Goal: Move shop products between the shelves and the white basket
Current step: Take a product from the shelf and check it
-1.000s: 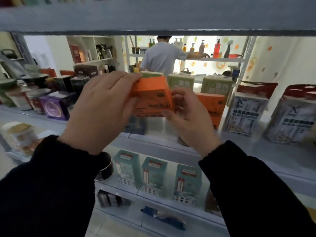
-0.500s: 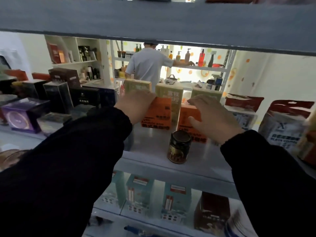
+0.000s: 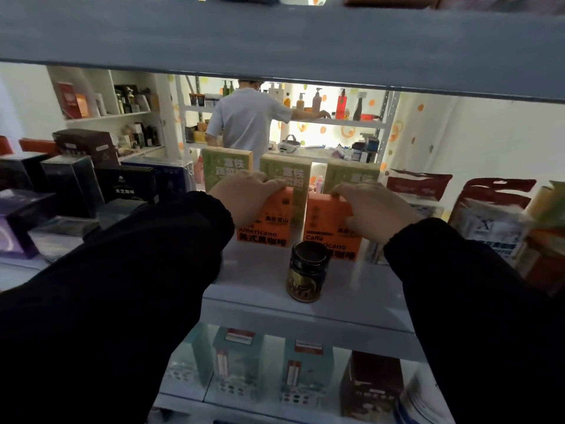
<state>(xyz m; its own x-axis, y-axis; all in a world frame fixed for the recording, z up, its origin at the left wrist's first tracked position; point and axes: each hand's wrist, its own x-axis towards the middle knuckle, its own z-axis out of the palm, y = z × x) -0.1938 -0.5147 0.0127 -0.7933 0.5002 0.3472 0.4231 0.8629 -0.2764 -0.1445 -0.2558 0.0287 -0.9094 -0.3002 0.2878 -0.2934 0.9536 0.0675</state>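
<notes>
Two orange Caffè Americano boxes stand side by side on the middle shelf [image 3: 360, 289]. My left hand [image 3: 244, 198] lies over the top of the left orange box [image 3: 269, 229], fingers curled over its upper edge. My right hand [image 3: 377, 211] grips the right orange box [image 3: 324, 223], fingers on its top and thumb on its front face. Both boxes are upright, close together with a narrow gap between them. The white basket is not in view.
A dark jar [image 3: 307, 270] stands in front of the orange boxes near the shelf edge. Green boxes [image 3: 226, 166] line up behind them. Dark gift boxes [image 3: 128, 185] sit to the left, coffee bags [image 3: 492, 221] to the right, teal boxes [image 3: 238, 359] below. A person [image 3: 244, 120] stands at far shelves.
The orange box I held up in both hands now stands on the shelf left of the other one. My right hand has shifted onto the right box, and the view has moved closer.
</notes>
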